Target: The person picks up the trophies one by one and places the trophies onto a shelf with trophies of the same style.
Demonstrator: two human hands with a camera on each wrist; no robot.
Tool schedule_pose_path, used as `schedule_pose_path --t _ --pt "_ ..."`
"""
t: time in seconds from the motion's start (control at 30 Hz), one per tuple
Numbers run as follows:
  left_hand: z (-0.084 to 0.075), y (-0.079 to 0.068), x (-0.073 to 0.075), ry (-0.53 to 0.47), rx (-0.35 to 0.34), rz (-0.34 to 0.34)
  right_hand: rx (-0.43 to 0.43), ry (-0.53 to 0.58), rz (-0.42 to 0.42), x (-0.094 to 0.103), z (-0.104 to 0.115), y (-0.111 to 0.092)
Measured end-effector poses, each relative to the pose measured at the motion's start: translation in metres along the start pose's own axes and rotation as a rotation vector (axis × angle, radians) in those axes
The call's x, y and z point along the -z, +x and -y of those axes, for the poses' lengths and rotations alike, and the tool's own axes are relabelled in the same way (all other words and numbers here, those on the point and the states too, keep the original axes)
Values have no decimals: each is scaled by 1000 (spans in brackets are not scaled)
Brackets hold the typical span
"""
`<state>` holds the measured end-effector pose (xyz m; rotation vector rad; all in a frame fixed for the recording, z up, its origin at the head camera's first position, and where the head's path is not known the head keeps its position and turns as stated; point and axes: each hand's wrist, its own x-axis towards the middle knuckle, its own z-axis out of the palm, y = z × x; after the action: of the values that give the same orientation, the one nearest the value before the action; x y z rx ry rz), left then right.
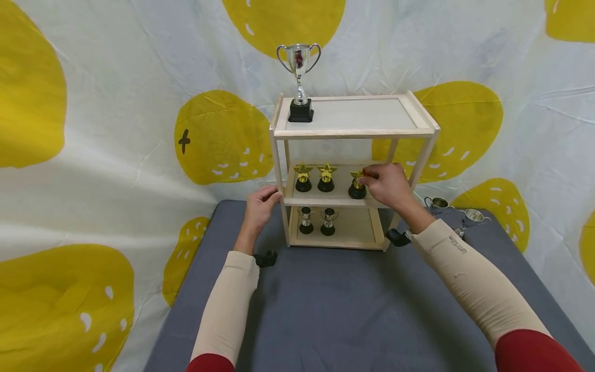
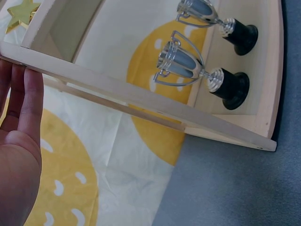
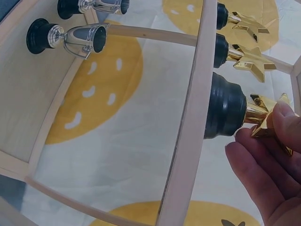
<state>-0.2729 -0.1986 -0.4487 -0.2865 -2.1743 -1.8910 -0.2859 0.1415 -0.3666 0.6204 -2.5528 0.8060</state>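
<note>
My right hand [image 1: 389,187] pinches the gold star of a small star trophy [image 3: 228,108] with a black base, at the right part of the middle shelf [image 1: 332,202]. Whether that base touches the shelf I cannot tell. To its left stand two similar star trophies [image 1: 303,178], [image 1: 326,178] side by side. My left hand [image 1: 260,207] touches the left post of the wooden rack at middle-shelf height, fingertips [image 2: 33,89] against the wood. On the bottom shelf [image 1: 353,235] stand two small silver cup trophies [image 2: 181,63] with black bases.
A large silver cup trophy [image 1: 299,82] stands at the left of the rack's top shelf [image 1: 367,114]. Two more silver cups [image 1: 438,204], [image 1: 474,217] are on the grey cloth right of the rack, partly behind my right forearm. A patterned curtain [image 1: 139,103] hangs behind.
</note>
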Motion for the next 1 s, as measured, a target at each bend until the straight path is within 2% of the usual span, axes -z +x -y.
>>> schedule_pose_path --t 0.27,0.43,0.73,1.0 --pt "2 -2 1 -1 -1 6 -53 23 28 -5 -3 6" --pt "2 -2 1 5 18 3 -31 26 6 -7 -4 9" --pt "3 1 1 -5 2 -5 -20 -1 -10 -10 -5 16" --pt "-3 0 1 -5 -7 2 -87 28 26 -11 -1 18"
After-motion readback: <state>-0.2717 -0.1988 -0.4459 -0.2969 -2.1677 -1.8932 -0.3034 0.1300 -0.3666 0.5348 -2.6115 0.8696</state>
